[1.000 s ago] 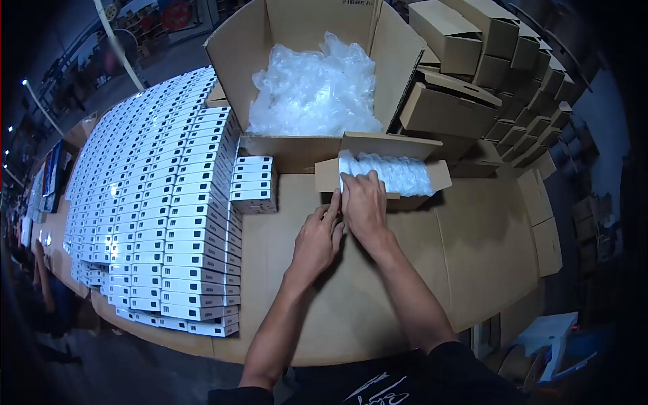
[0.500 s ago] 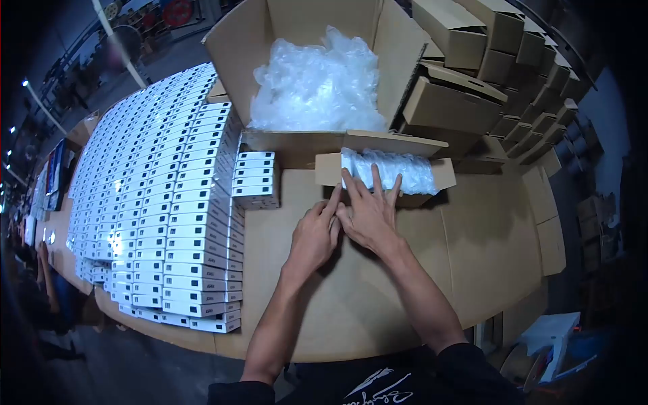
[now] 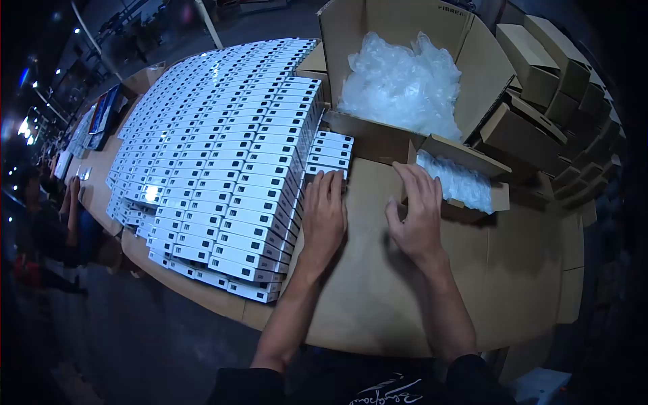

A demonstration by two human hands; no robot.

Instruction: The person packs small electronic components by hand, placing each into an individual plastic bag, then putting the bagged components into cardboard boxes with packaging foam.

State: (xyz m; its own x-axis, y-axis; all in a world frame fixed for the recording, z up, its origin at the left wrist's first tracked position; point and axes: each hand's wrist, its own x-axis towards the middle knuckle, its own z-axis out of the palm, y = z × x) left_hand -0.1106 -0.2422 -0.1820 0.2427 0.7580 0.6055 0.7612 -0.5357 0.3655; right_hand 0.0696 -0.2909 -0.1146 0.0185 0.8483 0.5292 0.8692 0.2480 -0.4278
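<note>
Cardboard surface: a brown sheet covers the desk [image 3: 378, 297]; both hands work near its far edge.
Left hand [image 3: 325, 214]: palm down, fingers straight and close together, holding nothing; the fingertips touch the nearest of the small white boxes [image 3: 329, 154] in the short stack.
Right hand [image 3: 416, 216]: fingers spread and curled, empty, resting against the near wall of the small brown carton [image 3: 500, 196].
Small brown carton: open, lid flap raised, at the far right part of the desk, just in front of the large open box [image 3: 364, 131]; a bubble-wrapped item [image 3: 459, 183] lies inside it.
Handling, white boxes: probably light and stiff, with smooth, somewhat slippery faces; best gripped across the two long sides, one off the top.
Handling, carton: thin board, likely to dent; hold by the side walls, not the flap.
Left half of the desk: rows of white boxes [image 3: 223, 155], tightly packed.
Far right corner: stacked brown cartons [image 3: 547, 88].
</note>
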